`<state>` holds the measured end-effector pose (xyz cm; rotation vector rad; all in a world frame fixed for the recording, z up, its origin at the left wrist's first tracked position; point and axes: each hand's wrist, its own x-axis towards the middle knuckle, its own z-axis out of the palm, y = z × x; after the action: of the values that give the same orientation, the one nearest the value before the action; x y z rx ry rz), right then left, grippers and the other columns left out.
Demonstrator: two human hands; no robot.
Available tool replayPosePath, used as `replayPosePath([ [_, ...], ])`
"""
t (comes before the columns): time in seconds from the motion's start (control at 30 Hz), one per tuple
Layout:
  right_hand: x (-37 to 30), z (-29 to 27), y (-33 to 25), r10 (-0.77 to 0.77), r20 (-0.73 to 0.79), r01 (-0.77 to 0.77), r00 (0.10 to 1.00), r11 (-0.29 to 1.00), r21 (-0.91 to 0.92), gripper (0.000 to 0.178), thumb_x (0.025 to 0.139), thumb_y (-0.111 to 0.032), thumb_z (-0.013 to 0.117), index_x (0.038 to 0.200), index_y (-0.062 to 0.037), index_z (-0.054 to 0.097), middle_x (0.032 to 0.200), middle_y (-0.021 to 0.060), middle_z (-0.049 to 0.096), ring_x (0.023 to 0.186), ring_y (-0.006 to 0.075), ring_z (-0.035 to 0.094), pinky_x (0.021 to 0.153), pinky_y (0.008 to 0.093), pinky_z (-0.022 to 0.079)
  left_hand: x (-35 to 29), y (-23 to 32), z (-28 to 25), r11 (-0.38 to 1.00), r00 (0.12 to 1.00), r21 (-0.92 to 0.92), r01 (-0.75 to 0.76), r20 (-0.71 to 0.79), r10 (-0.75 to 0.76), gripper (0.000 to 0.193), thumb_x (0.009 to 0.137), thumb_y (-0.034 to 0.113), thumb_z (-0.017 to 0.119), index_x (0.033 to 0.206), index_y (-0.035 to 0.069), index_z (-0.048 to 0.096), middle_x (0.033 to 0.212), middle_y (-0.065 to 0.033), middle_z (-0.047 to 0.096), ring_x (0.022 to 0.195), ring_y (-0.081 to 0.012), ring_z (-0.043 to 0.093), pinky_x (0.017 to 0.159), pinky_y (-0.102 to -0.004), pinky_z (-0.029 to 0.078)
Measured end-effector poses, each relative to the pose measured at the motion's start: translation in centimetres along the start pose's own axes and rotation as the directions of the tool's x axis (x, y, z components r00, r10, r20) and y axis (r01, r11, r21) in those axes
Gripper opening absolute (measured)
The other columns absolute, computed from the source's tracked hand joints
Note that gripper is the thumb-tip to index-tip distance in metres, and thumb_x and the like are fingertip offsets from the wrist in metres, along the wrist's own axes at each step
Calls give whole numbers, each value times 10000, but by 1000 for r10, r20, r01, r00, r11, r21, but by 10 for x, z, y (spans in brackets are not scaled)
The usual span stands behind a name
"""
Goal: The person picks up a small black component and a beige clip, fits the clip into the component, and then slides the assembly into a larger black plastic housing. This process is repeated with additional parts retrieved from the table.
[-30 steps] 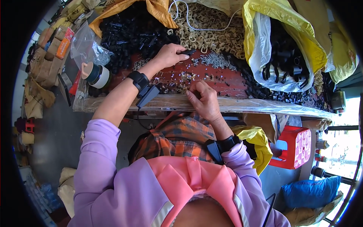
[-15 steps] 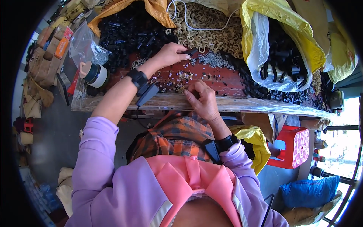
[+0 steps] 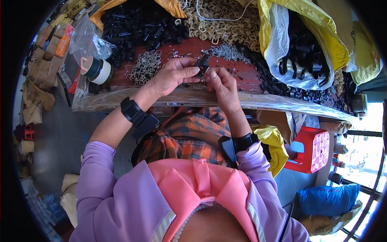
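Note:
Above the red tabletop [image 3: 249,76], my left hand [image 3: 174,76] is closed around a small black plastic part [image 3: 202,61], pinched between thumb and fingers. Close against its lower end is my right hand [image 3: 224,88], thumb and fingertips pressed together; whatever they hold is too small to make out. Just left of my left hand lies a heap of metal wire loops [image 3: 145,67]. Beyond the hands sits a pile of small grey metal pieces [image 3: 229,52].
Black plastic parts [image 3: 141,34] are heaped at the back left, beige rings [image 3: 225,30] at the back middle. A yellow bag [image 3: 328,36] of black parts stands right. A cup [image 3: 96,69] is at the left, a red stool [image 3: 316,150] below right.
My left hand has drawn back toward me with the black part, and my right hand has risen slightly to meet it. The wire loops are now more exposed.

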<state>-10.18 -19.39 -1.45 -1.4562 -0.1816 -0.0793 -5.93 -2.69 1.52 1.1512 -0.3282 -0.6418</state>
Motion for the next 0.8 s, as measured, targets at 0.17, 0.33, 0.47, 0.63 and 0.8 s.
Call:
replayPosePath([
  [0.17,8,-10,-2,272,80,-283,959,929,237,238,827,-261,491,777,-29,506,638,-17,476,503,35,393,462,177,314,-7,4,8,920,996,382,-82,54,66,301,753,139,585,1014,1,527,925,-49,566,824,-90,525,741,-219,434],
  [0.33,16,-10,-5,386,132,-407,913,890,205,184,822,-213,500,798,-30,507,650,-6,484,473,39,394,455,178,325,-9,8,13,892,986,431,-134,148,77,355,737,73,591,1059,-33,487,928,-42,542,858,-81,488,777,-210,395],
  [0.47,10,-14,1,222,192,-275,956,906,322,124,813,-151,504,847,-32,501,703,6,506,508,53,427,483,176,358,-8,5,13,856,974,479,-193,197,110,361,727,62,598,1056,-38,489,927,-48,544,857,-86,493,769,-206,398],
  [0.63,11,-10,-1,236,112,-261,965,877,403,86,808,-110,514,840,-35,486,691,-6,504,539,52,442,458,173,352,-3,3,10,908,990,402,-117,119,76,348,729,62,595,1050,-33,497,931,-51,548,850,-88,501,759,-205,403],
  [0.8,12,-14,3,295,119,-312,948,794,522,46,804,-66,500,842,-43,488,732,1,518,605,64,481,525,183,400,0,-3,13,880,989,455,-134,117,91,348,729,58,594,1051,-32,497,926,-53,556,835,-80,507,741,-205,412],
])
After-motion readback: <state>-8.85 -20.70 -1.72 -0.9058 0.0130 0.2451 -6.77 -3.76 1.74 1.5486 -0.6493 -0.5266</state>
